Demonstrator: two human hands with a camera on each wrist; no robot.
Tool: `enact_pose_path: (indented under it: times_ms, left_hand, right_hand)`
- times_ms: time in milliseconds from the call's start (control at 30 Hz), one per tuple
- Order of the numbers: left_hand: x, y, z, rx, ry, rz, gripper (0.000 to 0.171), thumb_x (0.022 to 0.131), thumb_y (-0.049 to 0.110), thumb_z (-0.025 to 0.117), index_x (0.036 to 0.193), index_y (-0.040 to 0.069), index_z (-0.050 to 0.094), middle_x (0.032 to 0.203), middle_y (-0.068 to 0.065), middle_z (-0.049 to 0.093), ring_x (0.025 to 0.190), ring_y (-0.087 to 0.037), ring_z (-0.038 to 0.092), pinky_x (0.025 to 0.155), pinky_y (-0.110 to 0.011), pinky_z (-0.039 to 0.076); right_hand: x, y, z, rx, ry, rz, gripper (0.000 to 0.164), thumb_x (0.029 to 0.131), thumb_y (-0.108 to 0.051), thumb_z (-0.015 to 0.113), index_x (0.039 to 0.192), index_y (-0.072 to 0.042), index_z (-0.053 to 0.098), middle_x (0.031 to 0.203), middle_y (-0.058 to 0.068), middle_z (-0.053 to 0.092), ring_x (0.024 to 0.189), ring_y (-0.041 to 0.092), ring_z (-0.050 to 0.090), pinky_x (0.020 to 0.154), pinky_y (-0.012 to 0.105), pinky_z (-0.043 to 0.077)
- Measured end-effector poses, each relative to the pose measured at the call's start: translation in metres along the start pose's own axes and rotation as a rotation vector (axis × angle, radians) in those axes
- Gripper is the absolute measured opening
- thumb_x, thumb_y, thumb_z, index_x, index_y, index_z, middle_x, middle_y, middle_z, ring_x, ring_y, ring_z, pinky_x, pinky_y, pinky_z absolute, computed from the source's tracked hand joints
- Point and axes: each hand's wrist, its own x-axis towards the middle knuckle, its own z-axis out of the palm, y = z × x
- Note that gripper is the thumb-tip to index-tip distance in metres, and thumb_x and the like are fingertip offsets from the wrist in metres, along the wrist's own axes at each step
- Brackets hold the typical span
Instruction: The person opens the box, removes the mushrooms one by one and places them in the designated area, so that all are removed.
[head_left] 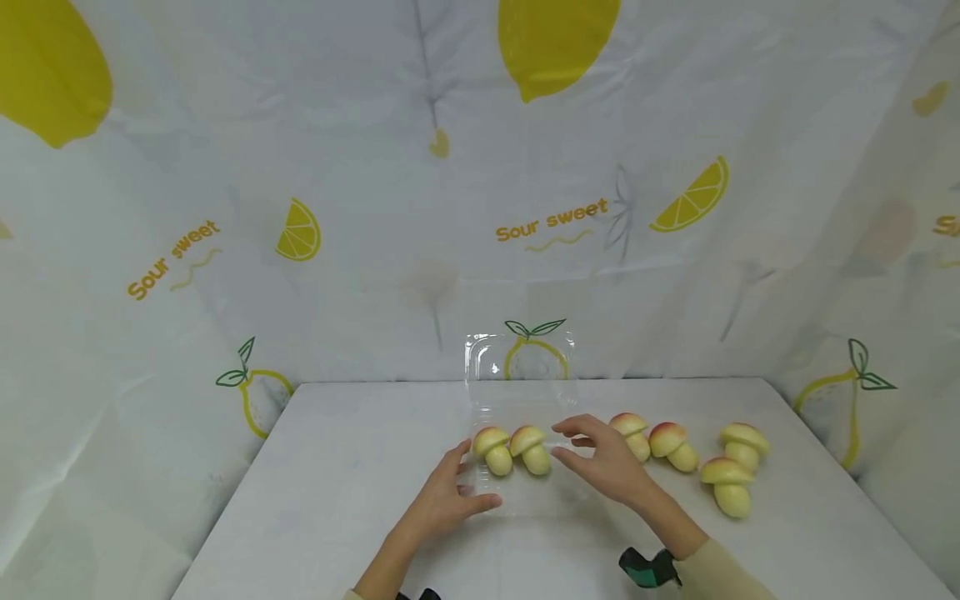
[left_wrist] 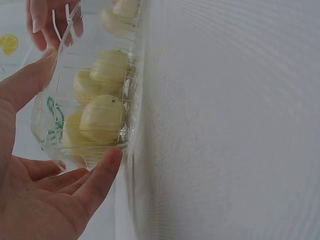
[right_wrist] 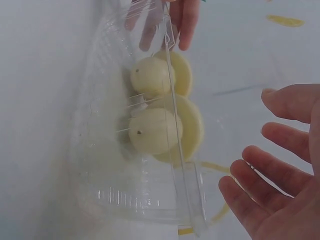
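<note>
A clear plastic clamshell box (head_left: 525,502) stands on the table with its lid (head_left: 480,367) raised at the back. Inside, toward its left part, lie two pale yellow mushroom-shaped pieces (head_left: 492,451) (head_left: 531,450) with reddish caps. My left hand (head_left: 446,496) holds the box at its left end, thumb at the rim and fingers against the side, as the left wrist view shows. Over the box's right part hovers my right hand (head_left: 603,458), fingers spread and holding nothing. In the right wrist view its fingers (right_wrist: 270,170) are apart from the plastic wall.
Right of the box several more mushroom-shaped pieces (head_left: 672,447) lie loose on the white table (head_left: 330,500); the nearest one (head_left: 630,433) is just behind my right hand. A white curtain with lemon prints (head_left: 375,208) hangs behind the table.
</note>
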Motion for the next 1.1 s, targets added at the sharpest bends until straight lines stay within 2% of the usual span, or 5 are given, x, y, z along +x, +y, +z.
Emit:
enact_pose_path:
  times_ms: [300,533,733,1100]
  left_hand:
    - [0.002,-0.001,0.001,0.019,0.008,-0.008,0.102,0.082,0.036,0.087,0.157,0.0,0.027,0.155,-0.026,0.036,0.133,-0.042,0.051,0.096,-0.045,0.055]
    - [0.003,-0.003,0.0,0.02,0.003,-0.007,0.103,0.083,0.037,0.086,0.158,0.0,0.026,0.155,-0.026,0.036,0.133,-0.042,0.051,0.097,-0.045,0.055]
    - [0.003,-0.004,0.0,0.031,0.001,-0.01,0.103,0.083,0.038,0.086,0.158,0.002,0.026,0.156,-0.025,0.036,0.134,-0.041,0.05,0.097,-0.045,0.054]
    - [0.003,-0.003,0.001,0.025,-0.002,-0.012,0.102,0.083,0.038,0.086,0.158,0.002,0.027,0.155,-0.025,0.036,0.135,-0.041,0.049,0.097,-0.045,0.055]
  right_hand:
    - [0.015,-0.001,0.007,-0.021,-0.041,0.047,0.028,0.092,-0.017,0.077,0.117,-0.006,0.071,0.114,0.005,0.069,0.108,0.033,0.063,0.094,0.044,0.056]
    - [0.027,-0.001,0.012,-0.007,-0.105,0.1,0.034,0.094,-0.018,0.075,0.121,0.0,0.068,0.119,0.014,0.067,0.112,0.035,0.062,0.096,0.047,0.055]
    - [0.032,0.003,0.023,-0.001,-0.116,0.187,0.037,0.092,-0.021,0.076,0.121,0.0,0.068,0.118,0.011,0.066,0.112,0.034,0.062,0.097,0.05,0.054]
    - [0.037,0.011,0.038,-0.03,-0.115,0.21,0.034,0.088,-0.016,0.078,0.117,0.0,0.069,0.116,0.011,0.067,0.11,0.031,0.061,0.093,0.047,0.056]
